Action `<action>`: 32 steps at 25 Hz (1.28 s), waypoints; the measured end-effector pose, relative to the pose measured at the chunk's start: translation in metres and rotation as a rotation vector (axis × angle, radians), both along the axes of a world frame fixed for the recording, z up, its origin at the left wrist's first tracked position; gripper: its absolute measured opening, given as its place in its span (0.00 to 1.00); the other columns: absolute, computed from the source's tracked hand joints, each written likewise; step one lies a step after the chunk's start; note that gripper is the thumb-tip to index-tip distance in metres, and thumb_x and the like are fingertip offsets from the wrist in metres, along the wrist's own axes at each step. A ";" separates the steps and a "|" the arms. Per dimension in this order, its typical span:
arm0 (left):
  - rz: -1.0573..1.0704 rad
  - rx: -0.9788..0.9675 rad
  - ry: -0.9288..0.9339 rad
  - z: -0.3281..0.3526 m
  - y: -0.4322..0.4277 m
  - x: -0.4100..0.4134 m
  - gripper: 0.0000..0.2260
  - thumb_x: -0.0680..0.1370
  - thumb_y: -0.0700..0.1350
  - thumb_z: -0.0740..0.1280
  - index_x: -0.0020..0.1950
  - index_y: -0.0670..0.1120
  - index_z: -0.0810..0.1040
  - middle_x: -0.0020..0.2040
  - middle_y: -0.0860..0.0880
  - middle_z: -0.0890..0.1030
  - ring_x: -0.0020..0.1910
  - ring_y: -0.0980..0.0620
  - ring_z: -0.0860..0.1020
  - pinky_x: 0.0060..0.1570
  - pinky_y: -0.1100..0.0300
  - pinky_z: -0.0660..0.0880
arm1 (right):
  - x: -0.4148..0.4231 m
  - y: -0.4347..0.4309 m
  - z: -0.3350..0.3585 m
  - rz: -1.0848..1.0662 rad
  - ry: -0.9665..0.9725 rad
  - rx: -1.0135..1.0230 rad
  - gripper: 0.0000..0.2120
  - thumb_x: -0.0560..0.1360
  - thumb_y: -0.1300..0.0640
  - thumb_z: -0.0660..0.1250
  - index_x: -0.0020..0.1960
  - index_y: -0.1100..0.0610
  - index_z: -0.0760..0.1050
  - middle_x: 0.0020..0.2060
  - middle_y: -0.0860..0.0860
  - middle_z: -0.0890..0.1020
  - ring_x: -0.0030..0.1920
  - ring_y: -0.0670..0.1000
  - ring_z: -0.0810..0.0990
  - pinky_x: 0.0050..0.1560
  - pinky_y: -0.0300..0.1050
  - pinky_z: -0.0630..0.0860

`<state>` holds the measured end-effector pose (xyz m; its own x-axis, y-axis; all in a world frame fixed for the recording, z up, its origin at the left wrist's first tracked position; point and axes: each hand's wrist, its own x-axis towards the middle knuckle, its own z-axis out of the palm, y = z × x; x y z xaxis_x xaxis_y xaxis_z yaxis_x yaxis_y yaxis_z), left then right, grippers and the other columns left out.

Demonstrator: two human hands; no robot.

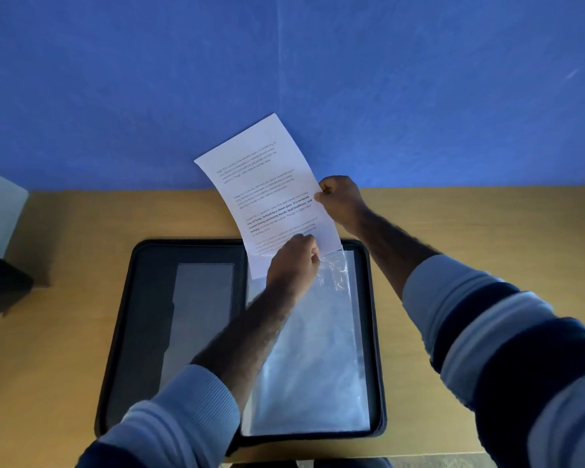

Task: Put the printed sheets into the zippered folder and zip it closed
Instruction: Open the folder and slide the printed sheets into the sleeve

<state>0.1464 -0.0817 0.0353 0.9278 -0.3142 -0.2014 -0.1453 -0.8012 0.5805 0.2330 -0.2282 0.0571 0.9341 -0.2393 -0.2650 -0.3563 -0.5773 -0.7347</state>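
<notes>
Right hand [340,201] pinches sheet [267,194]; below it, left hand [293,265] grips sleeve [331,275] mouth. Insertion step; next, slide down.

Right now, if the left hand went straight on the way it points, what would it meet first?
The left hand points up and away, already pinching the printed sheet at the clear sleeve. It would likely press further into that sheet; depth is unclear.

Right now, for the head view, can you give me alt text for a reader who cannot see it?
A person's right hand and left hand hold a printed sheet at the mouth of a clear plastic sleeve in an open zippered folder lying on a wooden table against a blue wall.
</notes>
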 end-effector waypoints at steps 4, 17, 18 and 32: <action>0.030 -0.032 -0.065 0.003 -0.016 -0.015 0.04 0.79 0.42 0.67 0.50 0.44 0.81 0.53 0.45 0.77 0.50 0.45 0.79 0.47 0.49 0.80 | -0.004 -0.006 -0.007 -0.014 0.007 0.012 0.15 0.72 0.65 0.67 0.32 0.56 0.64 0.28 0.49 0.65 0.29 0.48 0.62 0.31 0.43 0.60; 0.106 0.026 -0.111 0.018 -0.054 -0.027 0.09 0.80 0.43 0.62 0.53 0.45 0.82 0.50 0.46 0.78 0.49 0.46 0.79 0.45 0.51 0.78 | -0.011 0.001 -0.015 -0.119 -0.010 0.019 0.14 0.72 0.65 0.65 0.31 0.57 0.66 0.29 0.49 0.71 0.30 0.48 0.67 0.31 0.42 0.65; 0.121 0.015 -0.105 0.020 -0.056 -0.025 0.09 0.80 0.42 0.62 0.52 0.46 0.83 0.49 0.47 0.79 0.49 0.46 0.79 0.45 0.51 0.78 | -0.011 0.001 -0.017 -0.130 -0.007 0.019 0.12 0.73 0.65 0.65 0.32 0.57 0.68 0.30 0.50 0.73 0.31 0.49 0.69 0.32 0.43 0.66; -0.038 -0.006 0.063 0.021 -0.043 0.025 0.09 0.81 0.45 0.62 0.54 0.44 0.81 0.55 0.43 0.79 0.55 0.42 0.79 0.54 0.47 0.77 | -0.038 -0.027 -0.016 0.000 0.164 0.185 0.09 0.66 0.71 0.65 0.32 0.61 0.68 0.31 0.58 0.68 0.35 0.53 0.67 0.36 0.50 0.67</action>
<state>0.1713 -0.1243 0.0567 0.9006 -0.3505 -0.2569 -0.1386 -0.7921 0.5945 0.1950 -0.2547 0.0413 0.8749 -0.1731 -0.4524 -0.4798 -0.4383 -0.7601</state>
